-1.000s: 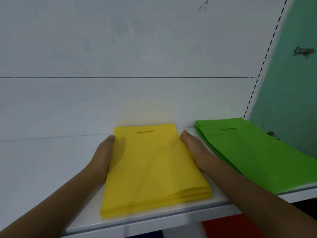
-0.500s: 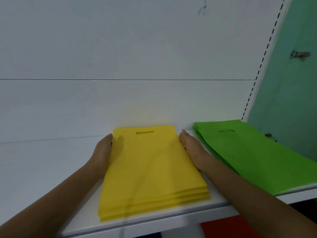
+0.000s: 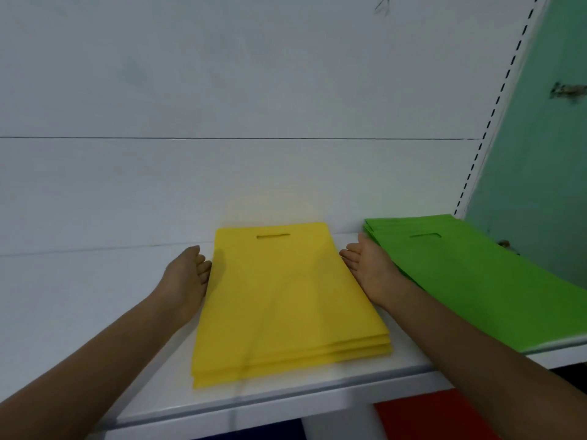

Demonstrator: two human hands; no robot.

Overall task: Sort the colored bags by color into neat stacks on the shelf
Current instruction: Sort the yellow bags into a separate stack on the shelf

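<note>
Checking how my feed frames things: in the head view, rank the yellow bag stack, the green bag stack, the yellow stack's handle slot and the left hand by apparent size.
1-2. yellow bag stack and green bag stack: look alike; green is cropped at the frame edge, so unsure.
3. left hand.
4. handle slot.

Yellow bags [image 3: 286, 296]: soft matt cloth-like sheet, smooth, faintly creased. Green bags [image 3: 476, 281]: same matt, fabric-like finish. Shelf [image 3: 317, 389]: smooth white board with slight sheen along front edge. Back panel [image 3: 222, 90]: white, painted-looking, matt, lightly smudged. Side wall [image 3: 540, 154]: flat matt teal.
</note>
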